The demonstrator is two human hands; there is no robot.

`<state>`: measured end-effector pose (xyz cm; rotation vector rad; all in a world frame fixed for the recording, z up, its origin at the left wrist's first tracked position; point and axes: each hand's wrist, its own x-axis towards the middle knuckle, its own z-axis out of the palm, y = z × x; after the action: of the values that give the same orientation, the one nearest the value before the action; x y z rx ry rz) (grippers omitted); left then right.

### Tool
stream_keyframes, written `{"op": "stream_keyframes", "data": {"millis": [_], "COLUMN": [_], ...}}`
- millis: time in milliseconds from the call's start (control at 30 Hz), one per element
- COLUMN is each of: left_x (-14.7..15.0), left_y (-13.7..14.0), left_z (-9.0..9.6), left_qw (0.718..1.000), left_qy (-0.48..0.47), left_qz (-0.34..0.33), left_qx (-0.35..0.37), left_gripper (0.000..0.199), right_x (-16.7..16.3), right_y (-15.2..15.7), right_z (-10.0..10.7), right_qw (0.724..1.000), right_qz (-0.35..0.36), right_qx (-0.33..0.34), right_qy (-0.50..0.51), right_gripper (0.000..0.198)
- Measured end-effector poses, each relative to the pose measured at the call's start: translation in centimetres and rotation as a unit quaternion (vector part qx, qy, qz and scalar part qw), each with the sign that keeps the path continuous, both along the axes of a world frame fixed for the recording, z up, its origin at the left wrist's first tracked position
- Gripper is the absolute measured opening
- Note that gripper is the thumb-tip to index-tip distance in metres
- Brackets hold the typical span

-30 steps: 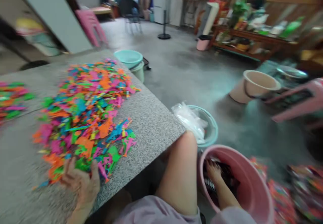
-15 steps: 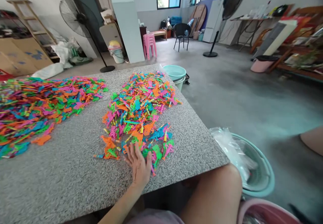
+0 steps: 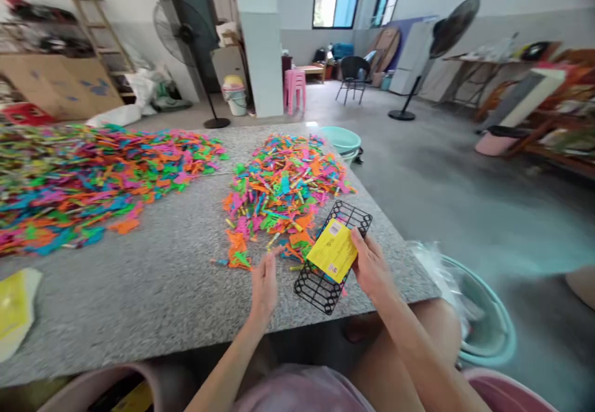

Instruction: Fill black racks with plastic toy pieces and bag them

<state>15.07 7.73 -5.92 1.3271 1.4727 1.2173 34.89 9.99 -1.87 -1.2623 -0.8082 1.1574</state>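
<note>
My right hand (image 3: 374, 266) grips the right edge of a black plastic grid (image 3: 313, 288) with a yellow printed card (image 3: 333, 249) on it, held tilted above the table. To the left, my left hand (image 3: 264, 285) hovers beside the grid, fingers extended and apart from it, with nothing visible in them. Beyond both hands lies a pile of small colourful plastic toy guns (image 3: 288, 183), in orange, green, blue and pink. The grid covers the near part of this pile.
A larger heap of similar coloured pieces (image 3: 93, 183) spreads over the left of the speckled stone table (image 3: 186, 288). A yellow-and-white packet (image 3: 16, 310) lies at the left edge. Pink tubs (image 3: 153, 375) and a teal basket (image 3: 504, 331) stand below; a teal basin (image 3: 341, 136) is beyond.
My right hand has come into view with the black grid and yellow card. My left hand has lifted from the toy pieces. The view has shifted left, showing a packet and a pink tub.
</note>
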Motion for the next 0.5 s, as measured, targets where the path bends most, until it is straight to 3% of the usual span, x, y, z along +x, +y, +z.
{"op": "stream_keyframes", "data": {"millis": [100, 233, 367, 500], "left_x": [-3.1, -3.9, -4.2, -3.3], "left_y": [-1.2, -2.0, -2.3, -2.7], "left_z": [1.8, 2.4, 1.7, 1.5], "left_qw": [0.997, 0.989, 0.984, 0.985], "left_qy": [-0.073, -0.136, -0.166, -0.156], "left_qz": [-0.033, -0.028, -0.018, -0.026], "left_qx": [-0.020, -0.054, -0.067, -0.071], "left_gripper": [0.071, 0.064, 0.063, 0.061], "right_x": [-4.8, -9.2, -11.0, -10.8], "right_y": [1.1, 1.1, 0.6, 0.3], "right_z": [-0.5, -1.1, -1.2, -2.3], "right_qw": [0.997, 0.987, 0.985, 0.995], "right_qz": [0.050, 0.122, 0.137, 0.088], "right_qx": [-0.021, -0.033, -0.020, -0.010], "right_qy": [0.047, 0.096, 0.102, 0.051], "right_gripper": [0.043, 0.047, 0.051, 0.046]}}
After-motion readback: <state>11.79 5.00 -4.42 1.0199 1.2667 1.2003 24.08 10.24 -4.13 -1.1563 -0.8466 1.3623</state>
